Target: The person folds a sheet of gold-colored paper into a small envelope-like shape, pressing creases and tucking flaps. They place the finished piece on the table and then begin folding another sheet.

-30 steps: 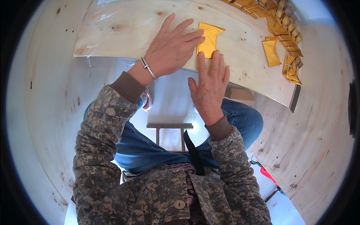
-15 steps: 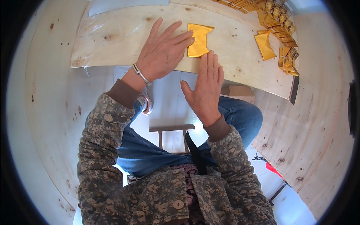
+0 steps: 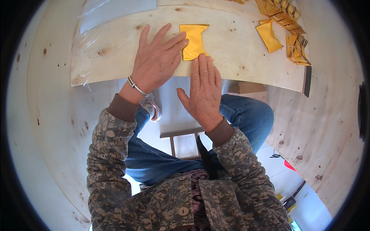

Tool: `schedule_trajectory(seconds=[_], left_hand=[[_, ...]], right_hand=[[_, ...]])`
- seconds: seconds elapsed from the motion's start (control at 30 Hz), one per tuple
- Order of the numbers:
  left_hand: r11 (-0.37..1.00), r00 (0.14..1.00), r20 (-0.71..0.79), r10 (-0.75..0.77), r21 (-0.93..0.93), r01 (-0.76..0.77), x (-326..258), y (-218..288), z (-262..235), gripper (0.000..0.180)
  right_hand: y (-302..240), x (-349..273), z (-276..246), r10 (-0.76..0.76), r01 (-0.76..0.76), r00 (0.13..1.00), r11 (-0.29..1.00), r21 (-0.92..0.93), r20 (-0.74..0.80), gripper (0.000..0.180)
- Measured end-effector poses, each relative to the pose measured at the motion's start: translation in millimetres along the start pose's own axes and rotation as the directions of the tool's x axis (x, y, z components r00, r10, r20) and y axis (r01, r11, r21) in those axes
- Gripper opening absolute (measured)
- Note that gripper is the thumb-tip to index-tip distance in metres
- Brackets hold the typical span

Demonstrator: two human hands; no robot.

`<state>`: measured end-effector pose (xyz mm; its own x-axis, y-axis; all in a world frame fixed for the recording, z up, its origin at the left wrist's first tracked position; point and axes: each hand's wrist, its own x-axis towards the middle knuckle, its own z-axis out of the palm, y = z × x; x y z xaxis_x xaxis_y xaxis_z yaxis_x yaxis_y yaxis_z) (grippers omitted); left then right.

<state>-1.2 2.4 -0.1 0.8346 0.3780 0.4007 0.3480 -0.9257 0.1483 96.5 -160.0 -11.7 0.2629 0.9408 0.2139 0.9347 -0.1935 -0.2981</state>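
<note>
A person in a camouflage jacket and jeans presses a gold sheet (image 3: 194, 41) flat on a pale wooden tabletop (image 3: 239, 54), seen from above. The sheet lies straight ahead of both hands, at the far side of their fingertips, its long axis running away from the body toward the back of the tabletop. The left hand (image 3: 156, 63) lies open, palm down, fingers spread and angled to the right, its fingertips on or just at the sheet's left edge. The right hand (image 3: 204, 90) is also open and flat, fingers together and pointing forward; its fingertips reach the sheet's near edge, while its palm appears to hang over the tabletop's front edge. Neither hand grips anything. The left hand sits higher on the tabletop and alongside the sheet; the right comes at it from below, so both are about equally close. Whether the fingertips rest on the sheet or merely beside it is hard to tell at this angle. A silver bracelet (image 3: 135, 87) circles the left wrist. Well apart to the right, another gold piece (image 3: 268, 35) lies folded, beside a pile of gold pieces (image 3: 295, 42) at the tabletop's right end. A clear plastic sheet (image 3: 111, 11) covers the far left corner.
</note>
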Motion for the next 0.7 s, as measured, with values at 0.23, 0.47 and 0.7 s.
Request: schedule_trajectory(seconds=[0.23, 0.47, 0.7], left_hand=[[0.996, 0.996, -0.026, -0.083, -0.032, 0.083, 7.2, 9.7, 3.8, 0.032], [0.995, 0.995, -0.016, -0.097, -0.031, 0.096, 7.7, 11.9, 3.1, 0.038], [0.998, 0.998, 0.003, -0.066, -0.016, 0.066, 5.3, 8.3, 1.2, 0.032]], right_hand=[[-0.7, 2.0, -0.3, 0.013, -0.013, 1.000, 1.000, -0.007, -0.019, 0.088], [3.3, -3.5, -3.0, 0.048, -0.047, 0.998, 0.999, 0.015, -0.036, 0.088], [8.9, -2.9, -7.8, 0.034, -0.033, 0.999, 0.998, -0.046, 0.026, 0.086]])
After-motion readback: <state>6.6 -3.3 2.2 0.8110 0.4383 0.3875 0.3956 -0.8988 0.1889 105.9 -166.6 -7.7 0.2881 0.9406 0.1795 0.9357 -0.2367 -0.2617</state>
